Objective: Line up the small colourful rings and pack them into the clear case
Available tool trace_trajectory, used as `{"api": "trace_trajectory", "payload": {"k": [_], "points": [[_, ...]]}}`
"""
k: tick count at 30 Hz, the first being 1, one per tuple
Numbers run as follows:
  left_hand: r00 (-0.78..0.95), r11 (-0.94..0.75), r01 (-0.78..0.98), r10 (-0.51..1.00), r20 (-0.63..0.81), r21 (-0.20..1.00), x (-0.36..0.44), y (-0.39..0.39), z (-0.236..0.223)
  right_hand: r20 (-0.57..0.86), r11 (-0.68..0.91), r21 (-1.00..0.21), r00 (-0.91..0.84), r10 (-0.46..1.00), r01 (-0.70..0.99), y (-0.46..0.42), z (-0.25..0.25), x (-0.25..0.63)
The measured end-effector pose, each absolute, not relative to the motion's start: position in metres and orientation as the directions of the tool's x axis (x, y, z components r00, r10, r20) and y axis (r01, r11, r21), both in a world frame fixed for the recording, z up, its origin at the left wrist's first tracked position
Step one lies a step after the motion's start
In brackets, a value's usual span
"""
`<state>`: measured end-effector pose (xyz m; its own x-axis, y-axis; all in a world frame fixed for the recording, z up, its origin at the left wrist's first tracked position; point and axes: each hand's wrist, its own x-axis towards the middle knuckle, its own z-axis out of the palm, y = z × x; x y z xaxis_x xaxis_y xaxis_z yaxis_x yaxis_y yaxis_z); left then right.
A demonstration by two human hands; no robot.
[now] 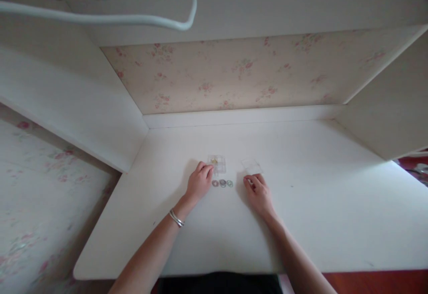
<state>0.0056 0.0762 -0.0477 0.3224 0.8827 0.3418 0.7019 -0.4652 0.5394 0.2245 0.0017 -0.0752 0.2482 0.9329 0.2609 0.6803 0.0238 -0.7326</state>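
The clear compartment box (222,166) sits on the white desk (321,222), just behind three small clusters of rings (222,182). The left hand (199,181) bends its fingers at the box's left side; the right hand (259,193) curls just before a clear lid-like piece (251,165). Whether either grips anything, I cannot tell. Light fingertip pressure should steady the box without brushing the rings.

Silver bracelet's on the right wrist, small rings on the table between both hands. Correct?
Not quite: the head view shows the silver bracelet on the left wrist. The small rings do lie on the table between the left hand and the right hand.
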Motion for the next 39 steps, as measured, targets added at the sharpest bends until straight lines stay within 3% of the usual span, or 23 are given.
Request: {"api": "trace_trajectory", "payload": {"k": [5, 8, 12, 17, 26, 31, 39], "points": [[0.201, -0.363, 0.637, 0.93, 0.309, 0.68, -0.011, 0.052, -0.048, 0.273, 0.069, -0.686, 0.168, 0.947, 0.725, -0.004, -0.068, 0.212], [0.155, -0.244, 0.581, 0.97, 0.189, 0.777, -0.021, 0.035, -0.051, 0.267, 0.153, -0.626, 0.026, 0.963, 0.765, -0.006, -0.057, 0.193], [0.094, -0.04, 0.45, 0.996, -0.003, 0.892, -0.029, 0.018, -0.053, 0.229, 0.26, -0.46, -0.169, 0.959, 0.849, -0.001, -0.043, 0.169], [0.086, 0.059, 0.364, 0.992, -0.096, 0.929, -0.036, 0.012, -0.051, 0.111, 0.295, -0.34, -0.274, 0.955, 0.893, 0.01, -0.037, 0.154], [0.099, 0.024, 0.343, 0.993, -0.061, 0.939, -0.037, 0.013, -0.056, 0.053, 0.355, -0.208, -0.352, 0.935, 0.912, 0.023, -0.034, 0.146], [0.109, 0.018, 0.351, 0.992, -0.06, 0.936, -0.037, 0.011, -0.054, 0.072, 0.38, -0.194, -0.373, 0.925, 0.904, 0.024, -0.037, 0.145], [0.121, 0.048, 0.315, 0.989, -0.09, 0.948, -0.036, 0.012, -0.058, 0.152, 0.307, -0.348, -0.27, 0.951, 0.886, 0.03, -0.031, 0.153]]}}
